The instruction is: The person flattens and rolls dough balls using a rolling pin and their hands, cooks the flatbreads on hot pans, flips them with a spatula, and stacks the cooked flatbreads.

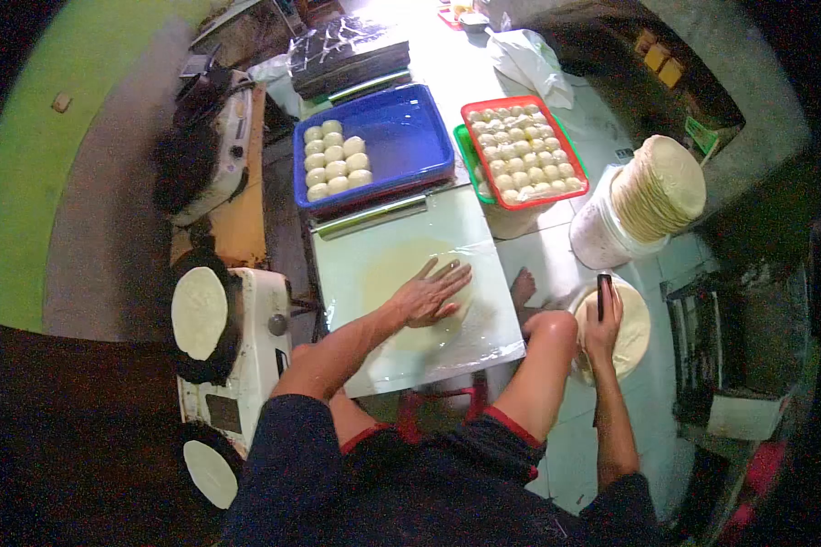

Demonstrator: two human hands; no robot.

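My left hand (431, 294) lies palm down with fingers spread on a thin, flattened round of dough (392, 278) on the pale work table (342, 342). To the right, my right hand (604, 326) is closed around a slim black object (604, 296) whose kind I cannot make out. It is over a round, pale stack of flatbreads (636, 333), low beside my knee. Rows of dough balls (336, 169) fill the left part of a blue tray (410, 137) beyond the table.
A red tray (575, 190) of dough balls sits on a green one (465, 146). Tall stacked flatbreads (661, 187) rest on a white bucket (597, 232). At left, flatbreads (199, 313) lie on dark pans over a stove (263, 314). A metal rod (371, 219) lies below the blue tray.
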